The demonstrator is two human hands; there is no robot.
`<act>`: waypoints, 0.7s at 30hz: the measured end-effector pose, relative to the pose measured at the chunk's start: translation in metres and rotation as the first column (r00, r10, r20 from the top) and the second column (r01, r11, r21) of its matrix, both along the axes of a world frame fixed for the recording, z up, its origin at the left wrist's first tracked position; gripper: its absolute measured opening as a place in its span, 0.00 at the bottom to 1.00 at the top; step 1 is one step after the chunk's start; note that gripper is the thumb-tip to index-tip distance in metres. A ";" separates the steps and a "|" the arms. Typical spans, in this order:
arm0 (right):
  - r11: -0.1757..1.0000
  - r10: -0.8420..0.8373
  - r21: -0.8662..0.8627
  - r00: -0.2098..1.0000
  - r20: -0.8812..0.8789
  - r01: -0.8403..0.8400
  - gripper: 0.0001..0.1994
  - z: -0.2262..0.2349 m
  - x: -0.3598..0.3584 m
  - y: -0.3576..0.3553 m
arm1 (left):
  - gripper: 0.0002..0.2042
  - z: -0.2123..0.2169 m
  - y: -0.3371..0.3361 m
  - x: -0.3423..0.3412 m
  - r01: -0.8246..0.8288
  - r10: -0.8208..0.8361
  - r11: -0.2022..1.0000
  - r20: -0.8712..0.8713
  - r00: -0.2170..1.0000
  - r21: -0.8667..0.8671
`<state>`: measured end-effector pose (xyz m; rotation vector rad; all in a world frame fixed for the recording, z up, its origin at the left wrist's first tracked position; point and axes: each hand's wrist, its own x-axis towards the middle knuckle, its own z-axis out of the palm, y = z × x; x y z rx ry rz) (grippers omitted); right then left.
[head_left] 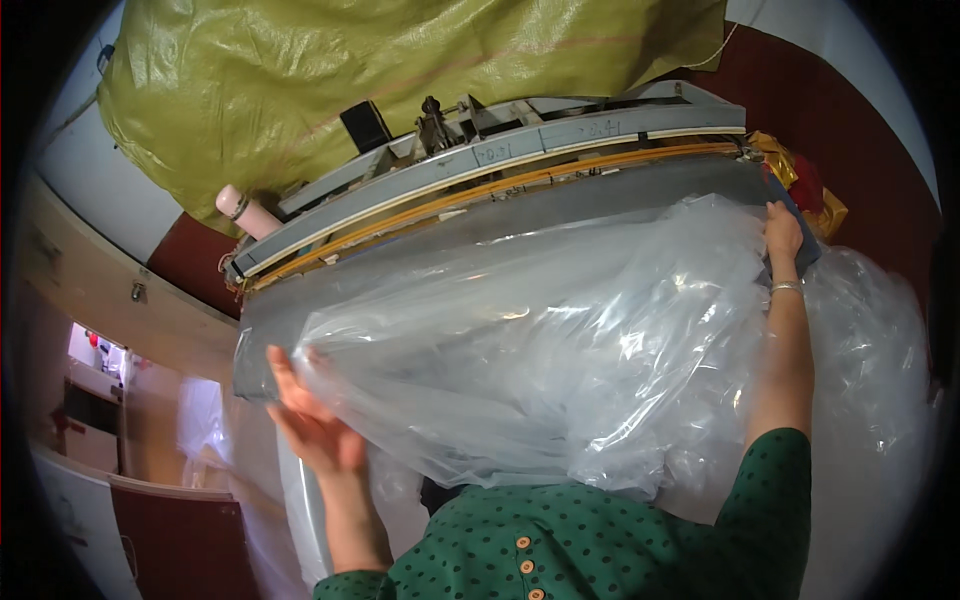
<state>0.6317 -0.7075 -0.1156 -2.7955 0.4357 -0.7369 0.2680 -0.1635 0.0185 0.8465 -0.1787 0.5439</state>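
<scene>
A large, crumpled clear plastic sheet [560, 350] spreads across a grey work surface [400, 262] and drapes toward my body. My left hand [318, 415] is raised at the sheet's left end, its fingers apart. One of its fingertips appears behind the film, next to the sheet's corner. At the far right, my right hand [783, 235] has its fingers closed on the gathered right edge of the plastic, beside the surface's dark corner. Its fingertips are partly hidden.
Behind the surface runs a long grey metal sealing machine [520, 150] with an orange strip [480, 196]. A pink bottle [248, 212] stands at its left end. Yellow-green woven sheeting [400, 60] fills the back. More clear plastic [865, 340] hangs at right.
</scene>
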 end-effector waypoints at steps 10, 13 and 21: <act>1.000 -0.002 0.009 1.000 -0.029 0.002 0.15 -0.005 0.006 0.000 | 0.11 -0.080 0.039 -0.055 0.114 0.356 0.822 -0.659 0.663 0.559; 1.000 0.003 0.001 1.000 0.005 -0.003 0.16 -0.006 0.003 -0.007 | 0.06 -0.036 0.133 -0.048 -0.627 0.655 0.740 -0.473 0.589 0.244; 0.997 0.081 0.016 0.997 0.001 -0.081 0.17 -0.003 0.007 0.009 | 0.07 0.100 0.242 0.012 -0.478 0.811 -0.379 0.533 0.240 0.792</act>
